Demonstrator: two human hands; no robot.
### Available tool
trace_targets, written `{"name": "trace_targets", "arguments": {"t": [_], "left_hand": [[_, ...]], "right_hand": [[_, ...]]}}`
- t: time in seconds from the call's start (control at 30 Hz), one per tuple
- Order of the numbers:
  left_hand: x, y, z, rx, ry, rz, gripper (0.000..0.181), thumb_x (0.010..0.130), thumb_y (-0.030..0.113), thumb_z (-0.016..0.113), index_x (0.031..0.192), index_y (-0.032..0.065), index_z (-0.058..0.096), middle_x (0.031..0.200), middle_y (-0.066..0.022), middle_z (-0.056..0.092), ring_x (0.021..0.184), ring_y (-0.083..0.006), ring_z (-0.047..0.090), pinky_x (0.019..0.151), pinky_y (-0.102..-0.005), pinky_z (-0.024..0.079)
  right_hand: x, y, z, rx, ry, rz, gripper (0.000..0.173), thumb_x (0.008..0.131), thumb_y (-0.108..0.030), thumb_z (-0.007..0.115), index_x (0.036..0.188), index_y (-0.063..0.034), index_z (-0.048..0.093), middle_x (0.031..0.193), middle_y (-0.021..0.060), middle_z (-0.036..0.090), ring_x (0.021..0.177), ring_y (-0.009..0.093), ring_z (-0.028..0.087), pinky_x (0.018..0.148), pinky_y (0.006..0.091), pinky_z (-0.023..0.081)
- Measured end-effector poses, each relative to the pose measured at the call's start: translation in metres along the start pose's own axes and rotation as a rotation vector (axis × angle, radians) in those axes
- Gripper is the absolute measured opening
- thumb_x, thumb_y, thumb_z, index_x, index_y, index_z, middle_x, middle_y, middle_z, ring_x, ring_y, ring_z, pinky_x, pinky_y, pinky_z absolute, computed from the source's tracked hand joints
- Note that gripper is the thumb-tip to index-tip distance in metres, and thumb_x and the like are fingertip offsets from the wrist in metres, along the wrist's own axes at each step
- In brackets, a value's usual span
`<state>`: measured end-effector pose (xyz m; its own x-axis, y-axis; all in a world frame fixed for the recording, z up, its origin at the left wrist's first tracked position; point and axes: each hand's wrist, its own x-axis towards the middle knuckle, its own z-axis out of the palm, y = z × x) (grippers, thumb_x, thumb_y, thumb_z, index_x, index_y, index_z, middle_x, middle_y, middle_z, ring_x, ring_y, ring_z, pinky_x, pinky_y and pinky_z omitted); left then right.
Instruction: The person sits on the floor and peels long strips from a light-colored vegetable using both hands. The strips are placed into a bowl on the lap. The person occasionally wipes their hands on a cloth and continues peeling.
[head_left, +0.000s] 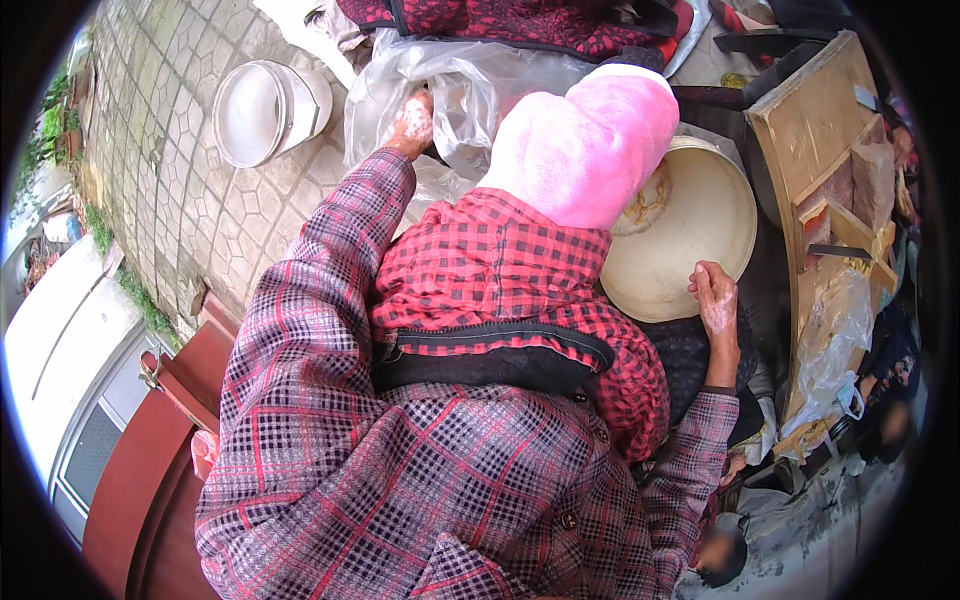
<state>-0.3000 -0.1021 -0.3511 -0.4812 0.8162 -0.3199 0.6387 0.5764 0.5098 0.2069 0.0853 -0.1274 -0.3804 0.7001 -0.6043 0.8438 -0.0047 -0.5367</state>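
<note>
My left hand (415, 124) reaches forward on the left and grips a clear plastic bag (469, 75); part of the fingers is hidden by the film. My right hand (716, 296) hovers at the near right rim of a cream-coloured plastic tub (697, 225), fingers curled, with nothing visible in it. Yellowish matter clings inside the tub. Between my arms are red-and-black checked cloth (487, 262) and a fuzzy pink piece of clothing (585, 142), which hides part of the tub. Whether another person wears these I cannot tell.
A whitish plastic bucket (307, 105) sits on patterned paving (187, 142) at left. Wooden furniture (802, 142) stands at right, with crumpled plastic film (836, 330) on it. A dark red patterned garment (480, 30) is ahead. Red-brown panels (135, 480) rise at lower left. Other people appear at the right edge.
</note>
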Motion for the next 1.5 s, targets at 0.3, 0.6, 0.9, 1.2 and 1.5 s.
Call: {"name": "trace_targets", "arguments": {"t": [0.3,0.6,0.9,1.2,1.5], "left_hand": [[-0.037,-0.017,0.081,-0.135,-0.228,0.142,0.033,0.081,0.03,0.063,0.092,-0.0005,0.066,0.084,-0.0134,0.067,0.076,-0.0269,0.064,0.069,-0.0369,0.05],[-0.043,-0.002,0.084,-0.415,-0.383,-0.021,0.032,0.082,0.031,0.064,0.091,0.0002,0.066,0.08,-0.0102,0.067,0.071,-0.0223,0.063,0.066,-0.0338,0.049],[-0.051,-0.006,0.011,-0.843,-0.322,-0.492,0.023,0.084,0.026,0.064,0.086,0.0033,0.066,0.072,-0.0014,0.062,0.064,-0.0129,0.056,0.061,-0.0286,0.045],[-0.063,0.004,-0.105,-1.266,-0.163,-0.276,0.02,0.086,0.019,0.063,0.095,0.0024,0.057,0.073,0.0002,0.059,0.077,-0.0097,0.058,0.085,-0.0263,0.043],[-0.109,0.12,-0.201,-1.05,-0.037,-0.072,0.016,0.085,0.015,0.066,0.086,-0.0004,0.062,0.067,0.0025,0.056,0.061,-0.0039,0.05,0.058,-0.0175,0.042]], "right_hand": [[0.0,-0.004,0.0,-0.058,-0.027,0.02,0.03,0.093,-0.021,0.049,0.1,0.0059,0.06,0.074,0.0145,0.063,0.064,0.02,0.062,0.063,0.0321,0.05],[0.002,0.001,0.004,-0.062,-0.03,0.033,0.03,0.093,-0.021,0.05,0.1,0.0059,0.06,0.075,0.0142,0.064,0.064,0.019,0.063,0.064,0.0316,0.05],[0.0,0.011,0.006,-0.011,-0.014,0.061,0.029,0.093,-0.021,0.051,0.1,0.0059,0.061,0.074,0.0122,0.064,0.065,0.017,0.063,0.063,0.0301,0.05],[-0.011,0.008,0.016,0.092,0.018,0.076,0.028,0.094,-0.021,0.052,0.102,0.0044,0.061,0.077,0.0087,0.064,0.066,0.014,0.062,0.06,0.0277,0.05],[-0.038,-0.019,0.011,0.179,0.076,0.005,0.025,0.095,-0.019,0.052,0.103,0.0036,0.061,0.078,0.007,0.064,0.065,0.012,0.06,0.06,0.0248,0.049]]}}
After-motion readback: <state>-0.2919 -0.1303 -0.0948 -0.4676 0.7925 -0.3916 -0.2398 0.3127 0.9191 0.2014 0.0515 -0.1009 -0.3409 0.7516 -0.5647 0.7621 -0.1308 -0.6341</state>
